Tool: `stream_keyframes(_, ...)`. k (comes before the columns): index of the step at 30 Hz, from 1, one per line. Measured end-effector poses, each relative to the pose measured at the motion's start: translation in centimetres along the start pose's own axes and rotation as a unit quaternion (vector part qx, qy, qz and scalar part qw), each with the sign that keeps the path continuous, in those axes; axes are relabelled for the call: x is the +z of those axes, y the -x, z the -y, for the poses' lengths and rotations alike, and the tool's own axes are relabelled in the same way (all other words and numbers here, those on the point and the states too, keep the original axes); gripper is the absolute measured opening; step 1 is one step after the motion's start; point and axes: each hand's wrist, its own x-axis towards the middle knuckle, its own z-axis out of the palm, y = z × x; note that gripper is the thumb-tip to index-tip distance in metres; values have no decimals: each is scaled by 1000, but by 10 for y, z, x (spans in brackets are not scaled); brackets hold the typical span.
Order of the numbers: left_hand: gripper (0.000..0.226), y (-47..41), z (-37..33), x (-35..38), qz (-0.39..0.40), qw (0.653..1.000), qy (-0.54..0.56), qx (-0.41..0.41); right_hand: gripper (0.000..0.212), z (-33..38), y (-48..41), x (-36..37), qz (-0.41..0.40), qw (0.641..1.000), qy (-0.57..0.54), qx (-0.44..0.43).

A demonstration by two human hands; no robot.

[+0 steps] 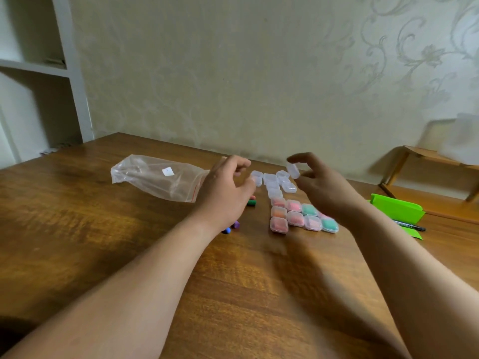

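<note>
While the right hand [320,189] pinches a clear box [293,170] between thumb and fingers above the table [103,229], the left hand [225,190] hovers with curled fingers just beside the empty boxes [274,182]. Whether it grips anything cannot be told. Filled boxes [295,217] lie in rows nearer the person. A bag [155,177] lies to the left.

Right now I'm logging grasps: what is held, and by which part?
The right hand pinches a small clear box by its opposite edges; left hand: cannot tell.
</note>
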Motion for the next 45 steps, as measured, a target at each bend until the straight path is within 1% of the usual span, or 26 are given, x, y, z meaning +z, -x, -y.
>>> stream_keyframes(2,50,3,-4,1,52,998,19,-10,48,18,18,11,24,993,-113,-21)
stream_keyframes(3,59,4,-6,0,72,997,38,-17,48,23,24,18,40,988,-146,-31)
stream_keyframes(4,63,4,-7,-1,87,994,56,-24,47,27,29,24,55,983,-170,-40)
stream_keyframes(5,61,4,-8,-3,93,993,66,-27,46,30,32,29,67,979,-187,-45)
stream_keyframes(8,30,4,-6,-4,93,995,48,-5,45,28,40,37,65,975,-206,-45)
stream_keyframes(9,24,4,-5,-3,94,994,51,3,43,25,41,38,60,975,-209,-43)
stream_keyframes(11,24,3,-3,-2,107,993,49,13,35,22,43,38,49,970,-238,-31)
stream_keyframes(13,30,3,-3,0,135,990,40,25,24,17,41,37,32,958,-286,3)
stream_keyframes(14,32,4,-2,2,149,988,36,32,22,16,40,37,18,954,-298,18)
stream_keyframes(17,35,8,-3,5,180,982,36,43,18,11,38,37,-9,955,-295,31)
stream_keyframes(19,33,9,-3,3,196,978,48,52,15,9,38,37,-4,953,-301,30)
stream_keyframes(21,33,11,-7,0,213,974,64,43,15,8,38,37,5,952,-303,31)
stream_keyframes(25,41,13,-10,-3,207,973,101,16,15,8,37,39,9,949,-315,31)
stream_keyframes(30,45,13,-7,-2,211,971,115,-4,19,9,40,41,10,951,-306,32)
stream_keyframes(37,38,14,-9,-5,208,969,131,-14,20,10,41,42,6,954,-298,23)
stream_keyframes(45,23,16,-12,-7,196,964,175,-38,16,14,45,47,-31,965,-262,-7)
